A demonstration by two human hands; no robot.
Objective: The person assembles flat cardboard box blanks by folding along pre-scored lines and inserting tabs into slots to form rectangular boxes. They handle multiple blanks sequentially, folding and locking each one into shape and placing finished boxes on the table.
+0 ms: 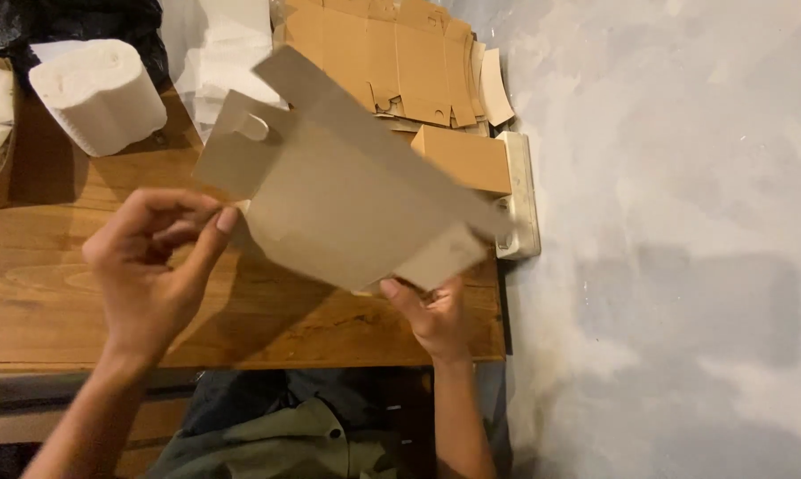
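I hold a flat, unfolded grey-brown cardboard box blank (pixel 343 191) above a wooden table (pixel 54 293). My left hand (pixel 152 266) pinches its left edge between thumb and fingers, near a small tab cutout. My right hand (pixel 431 315) grips the lower right flap from beneath. The blank is tilted, its long side running from upper left to lower right.
A stack of flat brown cardboard blanks (pixel 392 53) lies at the table's far side, with one folded brown box (pixel 463 160) beside it. A white paper roll (pixel 99 93) stands at the upper left. A white power strip (pixel 520 195) runs along the table's right edge. Grey floor lies right.
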